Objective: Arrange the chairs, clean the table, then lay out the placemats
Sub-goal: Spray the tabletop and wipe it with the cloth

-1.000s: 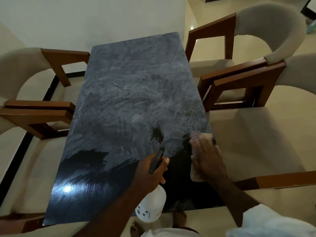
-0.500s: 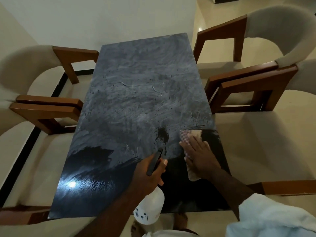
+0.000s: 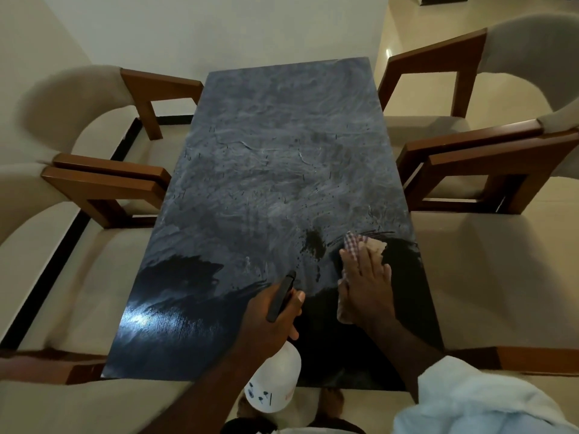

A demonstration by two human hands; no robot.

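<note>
Right hand [image 3: 366, 289] presses cloth [image 3: 354, 245] on table [image 3: 282, 151]; left hand [image 3: 269, 317] grips spray bottle [image 3: 272, 383]

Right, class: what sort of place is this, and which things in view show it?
Probably a home dining room: a long dark table with cushioned wooden-armed chairs along both sides, its far end by a plain wall.

A single head-worn wide-angle camera looks steeply forward and down from the near short end of the dark, rectangular, dusty surface [image 3: 275, 170], close above both hands.
</note>
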